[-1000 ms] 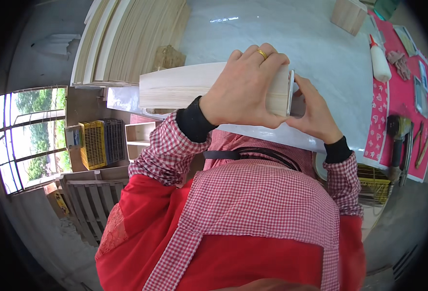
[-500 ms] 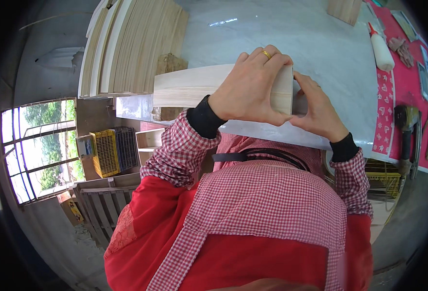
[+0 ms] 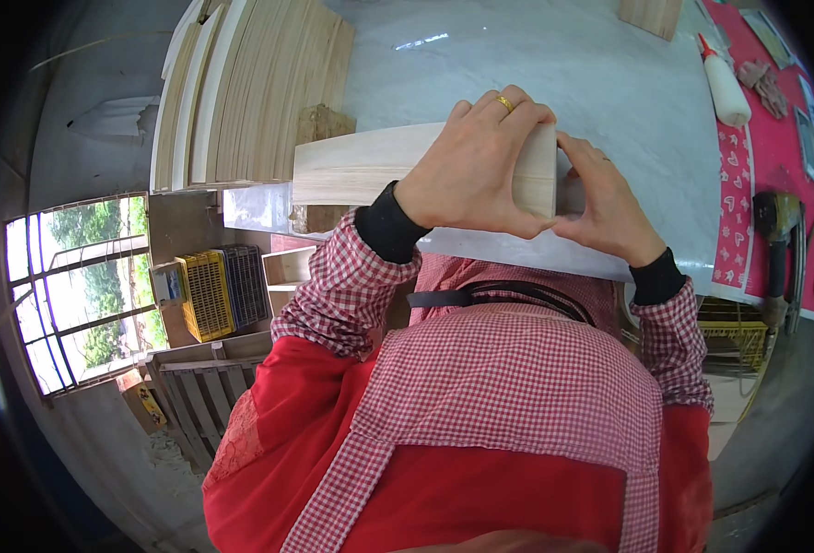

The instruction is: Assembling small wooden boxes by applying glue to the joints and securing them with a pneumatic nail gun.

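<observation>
Near the front edge of the counter (image 3: 637,83), the left hand (image 3: 471,170) grips a pale wooden piece (image 3: 351,170), fingers wrapped close to its right end. The right hand (image 3: 609,203) curls at that end; whether its fingers clasp anything, I can't tell.

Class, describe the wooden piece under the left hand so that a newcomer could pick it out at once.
Start at the pale tabletop and find the stack of boards at its left. Below and to the right of that stack, the wooden piece runs sideways toward the right hand. Unlike the stack, it is clasped near its right end by the left hand.
</observation>
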Tool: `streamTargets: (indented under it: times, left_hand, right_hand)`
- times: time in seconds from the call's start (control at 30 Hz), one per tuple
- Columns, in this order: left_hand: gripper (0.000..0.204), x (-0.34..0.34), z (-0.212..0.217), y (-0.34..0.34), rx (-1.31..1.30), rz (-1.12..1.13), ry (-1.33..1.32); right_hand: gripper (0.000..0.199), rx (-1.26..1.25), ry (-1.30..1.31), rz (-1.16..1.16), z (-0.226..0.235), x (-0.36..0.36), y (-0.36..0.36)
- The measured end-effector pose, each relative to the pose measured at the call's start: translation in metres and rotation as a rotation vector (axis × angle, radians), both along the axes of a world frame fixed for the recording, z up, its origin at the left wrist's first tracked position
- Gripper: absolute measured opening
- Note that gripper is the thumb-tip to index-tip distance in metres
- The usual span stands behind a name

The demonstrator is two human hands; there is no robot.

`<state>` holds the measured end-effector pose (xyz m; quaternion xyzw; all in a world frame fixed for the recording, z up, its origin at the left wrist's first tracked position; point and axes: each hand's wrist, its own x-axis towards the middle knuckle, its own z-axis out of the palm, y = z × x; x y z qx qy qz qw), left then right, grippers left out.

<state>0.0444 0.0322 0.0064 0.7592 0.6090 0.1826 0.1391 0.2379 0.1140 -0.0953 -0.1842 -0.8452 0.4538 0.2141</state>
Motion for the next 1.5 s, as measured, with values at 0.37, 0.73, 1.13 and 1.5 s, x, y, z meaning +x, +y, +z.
streamTargets:
  times: [0.37, 0.73, 1.13, 1.5]
  left_hand:
    - [0.084, 0.001, 0.001, 0.000, -0.031, 0.012, 0.001]
    - [0.086, 0.001, -0.004, -0.001, -0.043, 0.016, 0.000]
    - [0.087, -0.001, -0.006, 0.000, -0.020, 0.013, 0.012]
    - [0.085, -0.005, -0.010, 0.000, -0.006, -0.010, 0.017]
  right_hand:
    - [0.091, 0.012, -0.042, -0.011, 0.004, 0.000, -0.001]
    - [0.097, 0.026, -0.059, -0.022, 0.002, 0.001, -0.004]
    - [0.104, -0.112, 0.255, -0.049, 0.030, 0.003, -0.035]
    - [0.087, -0.260, 0.252, 0.006, 0.039, 0.033, -0.067]
